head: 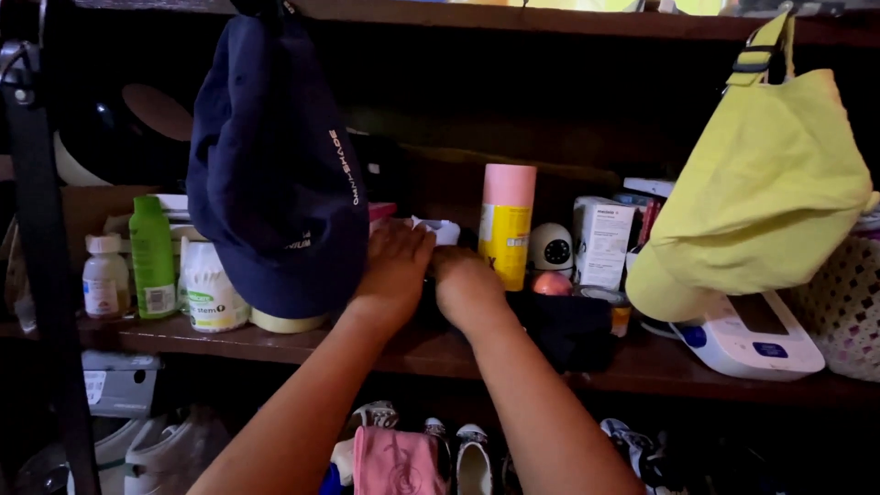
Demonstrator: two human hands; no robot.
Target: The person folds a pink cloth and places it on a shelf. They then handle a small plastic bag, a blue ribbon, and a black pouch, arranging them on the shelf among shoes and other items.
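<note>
A: So, where are the hands at this point?

B: Both are up on the wooden shelf [275, 344], side by side near its middle. The left hand [396, 266] lies palm down with its fingers together, reaching in behind the hanging navy cap [275, 174]. The right hand [466, 286] is curled over a dark bundle [568, 330] that looks like folded black cloth resting on the shelf.

A: Is either one actually gripping something?

B: I can't tell. The fingertips are hidden in shadow, so whether they pinch the cloth or only press on it isn't visible. The two hands nearly touch each other.

A: How far along does it look?

B: Early or midway, I'd judge. The dark bundle is on the shelf board, not lifted, and nothing is held clear of it.

A: What's around them?

B: A pink and yellow can [506, 225] stands just behind the right hand, a white box [602, 240] beside it, a green bottle [152, 258] well off to the left. A yellow bag [770, 192] hangs at the right above a white device [752, 337]. Shoes [472, 458] sit below.
</note>
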